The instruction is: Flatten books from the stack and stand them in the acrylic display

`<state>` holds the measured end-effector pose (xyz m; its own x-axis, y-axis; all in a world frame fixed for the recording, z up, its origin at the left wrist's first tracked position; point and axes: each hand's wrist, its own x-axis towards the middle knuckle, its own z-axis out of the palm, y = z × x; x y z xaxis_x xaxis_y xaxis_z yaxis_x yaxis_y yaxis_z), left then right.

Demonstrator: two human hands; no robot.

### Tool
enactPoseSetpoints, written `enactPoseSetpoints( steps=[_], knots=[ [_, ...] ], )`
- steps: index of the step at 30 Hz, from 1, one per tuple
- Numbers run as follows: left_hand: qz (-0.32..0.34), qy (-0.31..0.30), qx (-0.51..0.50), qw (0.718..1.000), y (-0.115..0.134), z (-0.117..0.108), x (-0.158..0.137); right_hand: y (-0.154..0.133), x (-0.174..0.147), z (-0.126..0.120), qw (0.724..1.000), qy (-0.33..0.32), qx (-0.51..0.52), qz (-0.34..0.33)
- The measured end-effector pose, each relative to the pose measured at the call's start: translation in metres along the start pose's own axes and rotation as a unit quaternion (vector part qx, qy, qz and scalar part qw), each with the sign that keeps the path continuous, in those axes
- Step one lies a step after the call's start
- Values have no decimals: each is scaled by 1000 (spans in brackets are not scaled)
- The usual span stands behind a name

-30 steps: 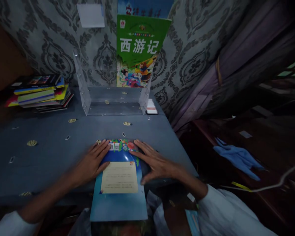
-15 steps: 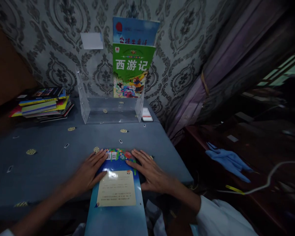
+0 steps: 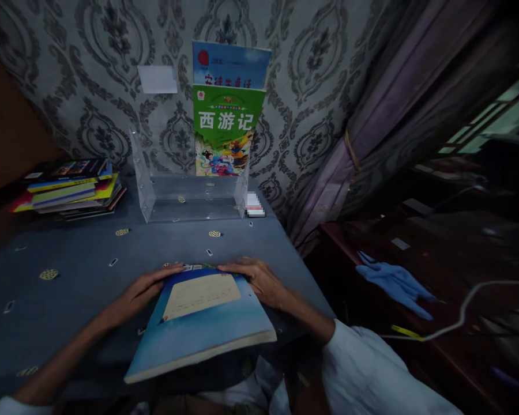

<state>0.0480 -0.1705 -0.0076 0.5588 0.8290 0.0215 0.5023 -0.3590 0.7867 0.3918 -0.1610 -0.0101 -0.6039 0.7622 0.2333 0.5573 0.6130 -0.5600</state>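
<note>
Panel text (image 3: pixel 199 300) too small to read, rear blue book (image 3: pixel 232 61) partly hidden, left sleeve (image 3: pixel 19 407) cut off below

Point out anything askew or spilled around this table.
The stacked books at the left look askew: their edges jut out at different angles. The blue cloth at the right lies crumpled. No spill shows.

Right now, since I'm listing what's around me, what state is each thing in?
Near blue book: closed, pale panel facing up
Left hand: touching its far left corner
Right hand: touching its far right corner
Clear rack: standing on the table
Green book: upright in the rack
Rear blue book: upright, partly hidden
Book stack: uneven
Curtain: gathered by a band
Blue cloth: crumpled
</note>
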Motion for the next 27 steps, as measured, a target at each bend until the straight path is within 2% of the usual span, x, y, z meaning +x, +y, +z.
enactPoseSetpoints(
  steps=[3, 6, 11, 13, 17, 23, 27],
  knots=[
    [7, 20, -47, 999, -10, 4, 2, -5, 7, -8, 998, -12, 40, 53],
    [0, 57, -84, 995, -16, 10, 9, -7, 13, -11, 993, -5, 106, 50],
    [-74, 133, -101, 983, -8, 14, 24, 4, 20, 1, 982, 55, 159, 88],
    [-85, 151, -114, 978, -2, 14, 31, 11, 21, 8, 975, 64, 198, 82],
    [-47, 167, -161, 971, 7, 13, 42, 17, 22, 20, 961, 93, 252, 60],
    [-55, 170, -197, 964, 5, 17, 50, 15, 20, 25, 960, 130, 210, 135],
    [-96, 140, -249, 953, -7, 24, 50, 16, 19, 25, 941, 81, 271, 188]
  ],
)
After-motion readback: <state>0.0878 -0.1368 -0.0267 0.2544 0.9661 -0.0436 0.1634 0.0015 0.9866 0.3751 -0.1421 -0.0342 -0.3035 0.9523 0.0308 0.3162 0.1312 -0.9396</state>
